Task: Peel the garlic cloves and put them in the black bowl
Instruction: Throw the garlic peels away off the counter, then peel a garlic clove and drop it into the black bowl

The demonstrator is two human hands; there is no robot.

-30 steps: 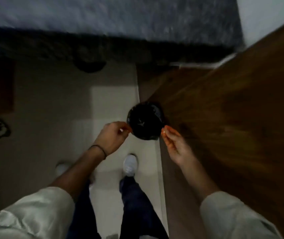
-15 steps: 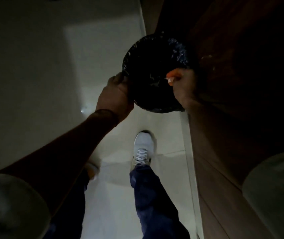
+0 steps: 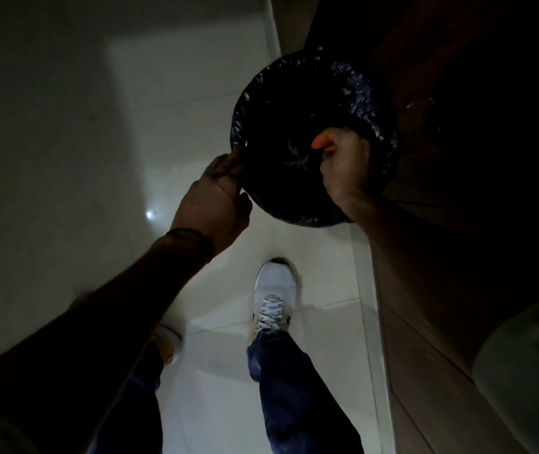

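Gripping bin rim: left hand; right hand curled above it (grasp unclear).

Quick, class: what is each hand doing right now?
Left hand: grips the rim of the black-lined bin.
Right hand: curled over the bin; contents cannot be told.

The bag is seen glossy black, flecked pale inside. The floor is tiled white with thin grey joints. Brown wood grain is shown on the panel at right. The shoe is white, the trousers navy. An orange fingertip is noted on the right hand.
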